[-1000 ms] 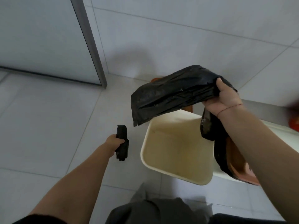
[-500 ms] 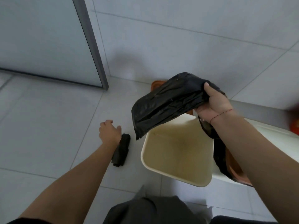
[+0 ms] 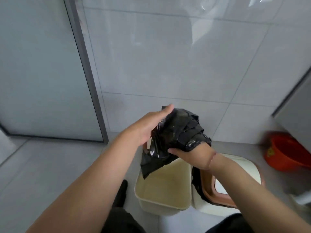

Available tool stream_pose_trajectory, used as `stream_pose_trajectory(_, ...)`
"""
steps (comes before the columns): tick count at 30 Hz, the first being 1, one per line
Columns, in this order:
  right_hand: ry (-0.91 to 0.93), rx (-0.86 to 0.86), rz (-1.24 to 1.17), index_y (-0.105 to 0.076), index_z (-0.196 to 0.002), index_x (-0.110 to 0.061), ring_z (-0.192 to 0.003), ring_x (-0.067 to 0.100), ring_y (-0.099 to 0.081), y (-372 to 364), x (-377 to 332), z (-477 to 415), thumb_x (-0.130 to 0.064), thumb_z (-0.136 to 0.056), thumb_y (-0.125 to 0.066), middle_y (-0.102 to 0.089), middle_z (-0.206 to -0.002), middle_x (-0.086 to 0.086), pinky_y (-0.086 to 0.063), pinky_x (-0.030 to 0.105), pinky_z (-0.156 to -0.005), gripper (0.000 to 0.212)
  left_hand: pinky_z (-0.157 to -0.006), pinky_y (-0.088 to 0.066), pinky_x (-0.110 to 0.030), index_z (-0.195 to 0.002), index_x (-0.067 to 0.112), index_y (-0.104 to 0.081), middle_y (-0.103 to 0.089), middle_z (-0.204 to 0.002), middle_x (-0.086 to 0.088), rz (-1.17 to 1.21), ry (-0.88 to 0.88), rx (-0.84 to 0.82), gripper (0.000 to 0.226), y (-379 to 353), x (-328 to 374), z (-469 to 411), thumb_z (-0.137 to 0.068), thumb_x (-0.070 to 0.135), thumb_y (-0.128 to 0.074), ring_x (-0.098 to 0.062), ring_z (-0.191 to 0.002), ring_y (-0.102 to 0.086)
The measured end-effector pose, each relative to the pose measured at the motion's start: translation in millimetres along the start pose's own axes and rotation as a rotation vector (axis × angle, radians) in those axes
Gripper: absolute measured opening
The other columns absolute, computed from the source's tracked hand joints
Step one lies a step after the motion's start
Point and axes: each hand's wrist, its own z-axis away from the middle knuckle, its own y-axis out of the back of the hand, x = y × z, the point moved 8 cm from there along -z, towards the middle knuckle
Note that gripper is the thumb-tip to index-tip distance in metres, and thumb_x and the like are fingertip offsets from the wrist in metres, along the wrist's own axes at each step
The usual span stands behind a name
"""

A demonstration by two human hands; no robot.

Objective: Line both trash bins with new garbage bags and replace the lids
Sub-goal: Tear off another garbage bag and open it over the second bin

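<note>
Holding a black garbage bag over the bare beige bin: right grip clutches it, left grip flat-fingered against it; neighbouring bin looks lined.

light: bright, diffuse | glare: streaks on wall tiles — top right | blur: red basin smeared | edges: bowed

Red basin on floor at right, by tiled wall; grey-framed glass panel left.

Two bins — one bag (black)
</note>
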Motion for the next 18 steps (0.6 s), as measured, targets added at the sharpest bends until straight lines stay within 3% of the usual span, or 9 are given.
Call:
stream_pose_trajectory(2, 0.036, 0.033, 0.093, -0.044, -0.139, -0.026, -0.135, 0.013, -0.038, 12, -7, 9, -0.040, -0.088, -0.059, -0.047, -0.144, -0.005, -0.026, 0.025, -0.114, 0.055, -0.074, -0.055, -0.025, -0.092, 0.021, -0.074, -0.078, -0.093, 0.001, 0.004, -0.148, 0.128, 0.023, -4, 11, 10, -0.077, 0.037, -0.072, -0.020, -0.095, -0.070)
stream_pose_trajectory(4, 0.143, 0.047, -0.115, -0.054, -0.128, -0.023, -0.125, 0.011, -0.049, 21, -15, 19, -0.025, -0.084, -0.067, -0.059, -0.131, -0.004, -0.037, 0.030, -0.108, 0.047, -0.060, -0.054, -0.019, -0.084, 0.020, -0.073, -0.077, -0.079, 0.004, 0.090, -0.285, 0.287, 0.006, -3, 14, 22, -0.083, 0.020, -0.067, -0.016, -0.081, -0.071)
stream_pose_trajectory(7, 0.242, 0.011, -0.937, -0.064, -0.113, -0.019, -0.107, 0.009, -0.065, 37, -8, 31, -0.013, -0.082, -0.068, -0.072, -0.111, -0.005, -0.052, 0.019, -0.085, 0.032, -0.079, -0.055, -0.029, -0.086, 0.020, -0.070, -0.075, -0.089, 0.003, 0.144, -0.361, 0.381, 0.013, -4, 2, 33, -0.088, 0.012, -0.060, -0.016, -0.089, -0.069)
stream_pose_trajectory(9, 0.111, 0.111, -1.246, -0.068, -0.109, -0.015, -0.106, 0.017, -0.067, 43, 18, 29, -0.021, -0.086, -0.062, -0.074, -0.109, 0.003, -0.054, 0.020, -0.080, 0.025, -0.086, -0.053, -0.032, -0.087, 0.020, -0.069, -0.074, -0.096, 0.002, 0.161, -0.308, 0.380, 0.017, -7, -14, 32, -0.090, 0.008, -0.058, -0.016, -0.092, -0.068)
stream_pose_trajectory(12, -0.163, 0.314, -1.261, -0.072, -0.095, -0.010, -0.102, 0.029, -0.067, 37, 62, 23, -0.023, -0.092, -0.055, -0.074, -0.102, 0.015, -0.054, 0.034, -0.088, 0.021, -0.086, -0.049, -0.033, -0.085, 0.021, -0.068, -0.072, -0.093, 0.003, 0.129, -0.261, 0.383, 0.021, -9, -28, 28, -0.093, 0.008, -0.053, -0.017, -0.089, -0.065)
stream_pose_trajectory(14, -0.239, 0.411, -1.229, -0.072, -0.089, -0.011, -0.097, 0.029, -0.065, 36, 80, 22, -0.022, -0.094, -0.053, -0.072, -0.097, 0.015, -0.051, 0.038, -0.090, 0.022, -0.077, -0.051, -0.027, -0.080, 0.020, -0.066, -0.068, -0.085, 0.001, 0.163, -0.271, 0.486, 0.026, 5, -31, 28, -0.094, 0.005, -0.050, -0.016, -0.079, -0.063)
stream_pose_trajectory(16, -0.236, 0.497, -1.177, -0.071, -0.083, -0.016, -0.085, 0.022, -0.061, 45, 89, 23, -0.023, -0.094, -0.053, -0.070, -0.085, 0.005, -0.048, 0.031, -0.081, 0.023, -0.065, -0.051, -0.021, -0.082, 0.016, -0.063, -0.065, -0.082, -0.003, 0.212, -0.268, 0.615, 0.025, 26, -35, 27, -0.096, 0.004, -0.046, -0.016, -0.074, -0.059)
stream_pose_trajectory(18, -0.230, 0.540, -1.154, -0.071, -0.078, -0.019, -0.066, 0.014, -0.051, 53, 95, 24, -0.023, -0.094, -0.052, -0.063, -0.071, -0.002, -0.044, 0.022, -0.064, 0.025, -0.074, -0.047, -0.026, -0.094, 0.008, -0.063, -0.064, -0.090, -0.007, 0.187, -0.250, 0.728, 0.019, 45, -42, 28, -0.097, 0.005, -0.044, -0.019, -0.084, -0.058)
